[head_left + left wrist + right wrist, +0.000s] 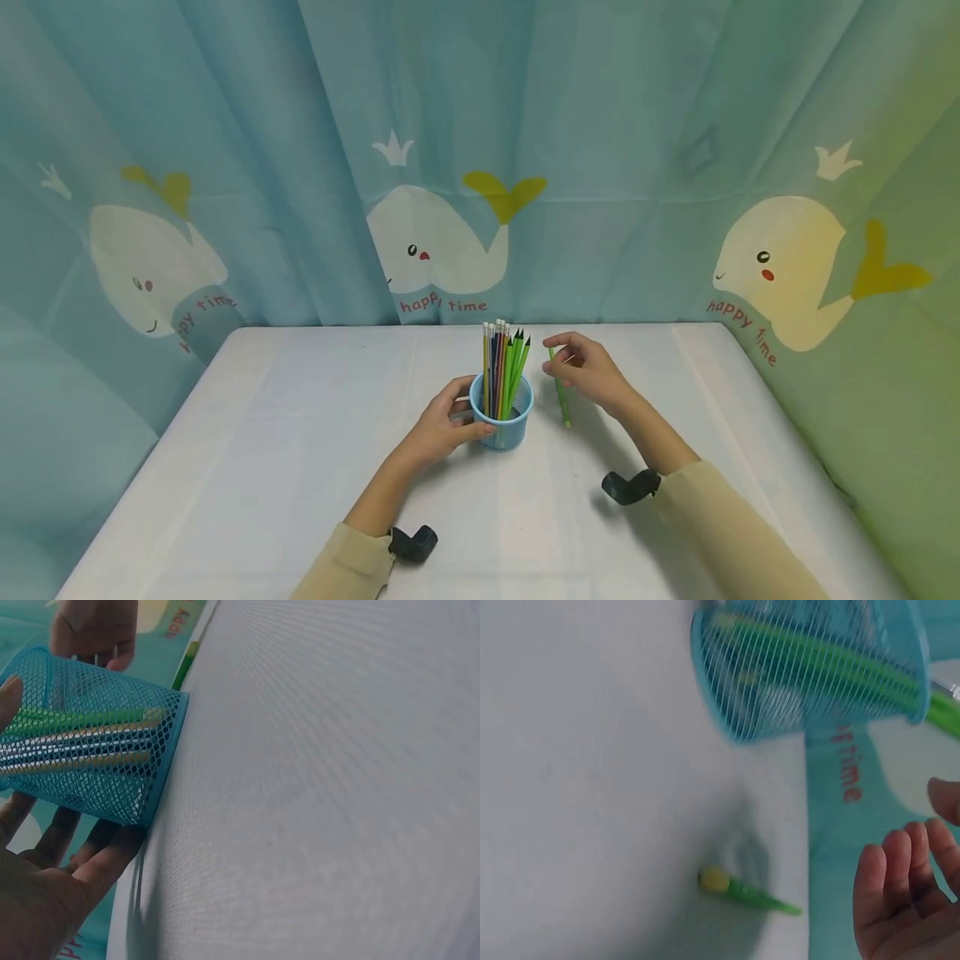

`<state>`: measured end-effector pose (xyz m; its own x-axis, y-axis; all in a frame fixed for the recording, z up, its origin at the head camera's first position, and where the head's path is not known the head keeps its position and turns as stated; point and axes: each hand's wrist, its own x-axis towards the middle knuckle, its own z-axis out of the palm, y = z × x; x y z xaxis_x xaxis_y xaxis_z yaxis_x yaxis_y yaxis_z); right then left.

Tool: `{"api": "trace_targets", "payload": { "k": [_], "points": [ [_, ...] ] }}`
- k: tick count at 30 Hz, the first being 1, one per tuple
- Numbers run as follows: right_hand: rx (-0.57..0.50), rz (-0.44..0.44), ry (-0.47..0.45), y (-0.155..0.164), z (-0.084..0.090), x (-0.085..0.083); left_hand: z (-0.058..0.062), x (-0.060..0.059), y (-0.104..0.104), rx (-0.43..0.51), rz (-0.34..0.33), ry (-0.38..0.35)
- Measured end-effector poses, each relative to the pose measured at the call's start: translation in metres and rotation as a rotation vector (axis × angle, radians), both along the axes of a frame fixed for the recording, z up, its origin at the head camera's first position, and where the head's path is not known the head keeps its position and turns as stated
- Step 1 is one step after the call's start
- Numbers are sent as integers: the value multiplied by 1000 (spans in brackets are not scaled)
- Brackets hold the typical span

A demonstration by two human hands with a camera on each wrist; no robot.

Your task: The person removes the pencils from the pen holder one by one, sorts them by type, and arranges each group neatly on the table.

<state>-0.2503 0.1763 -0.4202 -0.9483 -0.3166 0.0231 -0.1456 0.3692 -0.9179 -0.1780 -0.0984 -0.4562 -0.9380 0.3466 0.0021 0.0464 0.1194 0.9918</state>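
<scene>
A: What is hard to see here?

B: In the head view the left hand (442,429) hides the nine o'clock side of the blue mesh cup (502,423). The lower parts of the pencils (504,367) are inside the cup; how many there are, I cannot tell. The fingers of the right hand (592,371) cover the upper part of the green pencil (559,392).

A: And the wrist cameras?

B: In the right wrist view the green pencil (746,891) is blurred, and its far end disappears behind the fingers (889,889) at four o'clock. In the left wrist view the cup (90,757) is cut by the edge at nine o'clock.
</scene>
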Motion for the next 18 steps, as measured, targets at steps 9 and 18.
{"api": "trace_targets", "payload": {
  "k": [9,18],
  "points": [
    [-156,81,-16,-16,-3,27,1,1,0,7,-6,-7],
    [-171,65,-6,-30,-7,29,-2,0,-1,12,-14,20]
  ]
}}
